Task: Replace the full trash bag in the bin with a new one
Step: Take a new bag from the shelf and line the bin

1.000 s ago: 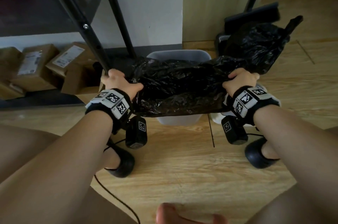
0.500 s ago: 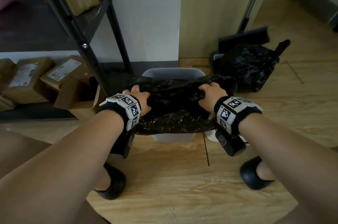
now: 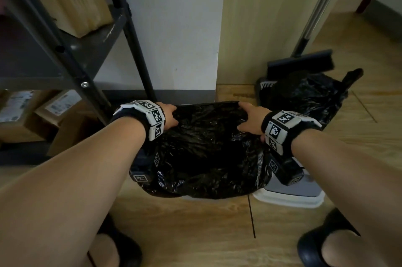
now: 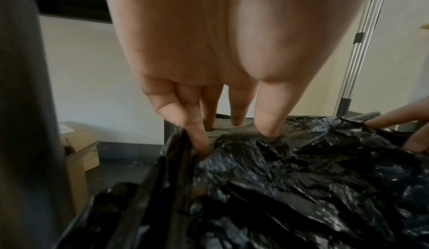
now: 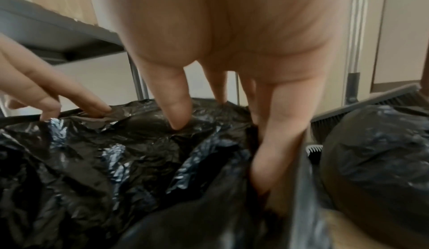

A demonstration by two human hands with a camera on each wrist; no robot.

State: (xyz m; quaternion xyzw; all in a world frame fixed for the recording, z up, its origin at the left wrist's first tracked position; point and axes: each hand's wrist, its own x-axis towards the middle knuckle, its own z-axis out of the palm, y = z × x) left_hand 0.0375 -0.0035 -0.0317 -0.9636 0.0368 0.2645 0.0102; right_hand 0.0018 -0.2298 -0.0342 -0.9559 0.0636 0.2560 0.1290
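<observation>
A new black trash bag (image 3: 206,147) lies draped over the bin and hides nearly all of it; only a grey sliver of the bin (image 3: 189,197) shows at the near edge. My left hand (image 3: 171,117) rests on the bag's far left corner. Its straight fingers (image 4: 197,133) point down into the plastic by the rim. My right hand (image 3: 248,117) presses the far right corner, thumb on the bag and little finger (image 5: 267,161) down in a fold at the side. The full, tied black bag (image 3: 309,97) sits on the floor to the right.
The bin's white and grey lid (image 3: 289,192) lies on the wooden floor at the right. A broom and dustpan (image 3: 300,64) lean behind the full bag. A black metal shelf rack (image 3: 71,53) with cardboard boxes (image 3: 58,107) stands at the left. My feet in dark slippers (image 3: 322,242) are near.
The bag, held stretched in both fists above the bin, has come down over its opening. Both hands moved inward and to the far corners, and their fingers straightened.
</observation>
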